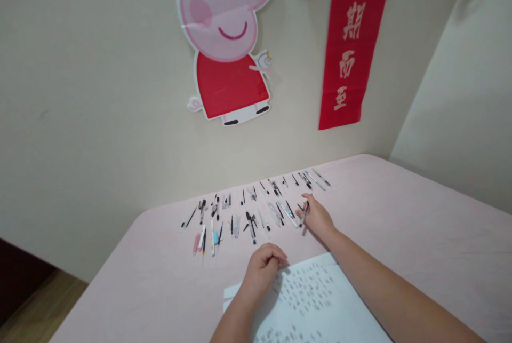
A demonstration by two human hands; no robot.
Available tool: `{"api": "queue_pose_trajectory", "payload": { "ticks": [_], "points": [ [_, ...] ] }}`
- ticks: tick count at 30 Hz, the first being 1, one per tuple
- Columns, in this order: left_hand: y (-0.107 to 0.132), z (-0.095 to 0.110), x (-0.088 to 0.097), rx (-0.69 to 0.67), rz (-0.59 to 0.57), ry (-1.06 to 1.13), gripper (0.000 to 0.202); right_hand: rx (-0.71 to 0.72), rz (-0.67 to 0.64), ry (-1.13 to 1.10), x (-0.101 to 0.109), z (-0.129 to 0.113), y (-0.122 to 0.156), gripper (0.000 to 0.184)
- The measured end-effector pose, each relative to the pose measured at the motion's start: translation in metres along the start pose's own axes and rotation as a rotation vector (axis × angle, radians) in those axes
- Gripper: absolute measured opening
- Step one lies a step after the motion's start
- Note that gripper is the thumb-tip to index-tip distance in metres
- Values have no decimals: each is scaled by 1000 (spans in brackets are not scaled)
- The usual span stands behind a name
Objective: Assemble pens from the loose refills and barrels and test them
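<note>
My right hand [318, 217] reaches over the far part of the table, its fingers closed on a dark, partly see-through pen [304, 215]. Near its fingertips lies a white pen [291, 217] among other pen parts. My left hand [264, 267] rests at the top edge of a paper sheet [316, 321], fingers curled together and nothing visible in them. Rows of pens, caps and refills lie beyond both hands, among them a black pen [251, 227], a pink cap [196, 243] and a blue refill [221, 232].
The table [152, 279] has a pale pink cover and its far edge meets the wall. A pink pig cutout [234, 84] and a red banner with characters [348, 65] hang on the wall. Wooden floor [44, 305] shows at lower left.
</note>
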State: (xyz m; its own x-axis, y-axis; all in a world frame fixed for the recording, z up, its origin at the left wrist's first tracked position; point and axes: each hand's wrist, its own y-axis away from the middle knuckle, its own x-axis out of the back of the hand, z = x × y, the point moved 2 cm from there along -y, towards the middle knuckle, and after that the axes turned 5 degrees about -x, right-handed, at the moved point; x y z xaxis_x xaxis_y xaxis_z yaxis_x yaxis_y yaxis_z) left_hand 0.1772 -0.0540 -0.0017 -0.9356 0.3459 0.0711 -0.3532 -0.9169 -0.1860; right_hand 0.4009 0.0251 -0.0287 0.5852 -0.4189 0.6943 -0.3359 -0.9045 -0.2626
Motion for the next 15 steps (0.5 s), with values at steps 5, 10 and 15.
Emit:
{"api": "queue_pose_trajectory", "payload": {
  "ticks": [5, 10, 15],
  "points": [
    [0, 1, 0, -21, -6, -18, 22, 36, -30, 84, 0, -3, 4, 44],
    [0, -1, 0, -10, 0, 0, 23, 21, -14, 42, 1, 1, 0, 38],
    [1, 5, 0, 16, 41, 38, 20, -15, 19, -144, 3, 7, -3, 33]
  ]
}}
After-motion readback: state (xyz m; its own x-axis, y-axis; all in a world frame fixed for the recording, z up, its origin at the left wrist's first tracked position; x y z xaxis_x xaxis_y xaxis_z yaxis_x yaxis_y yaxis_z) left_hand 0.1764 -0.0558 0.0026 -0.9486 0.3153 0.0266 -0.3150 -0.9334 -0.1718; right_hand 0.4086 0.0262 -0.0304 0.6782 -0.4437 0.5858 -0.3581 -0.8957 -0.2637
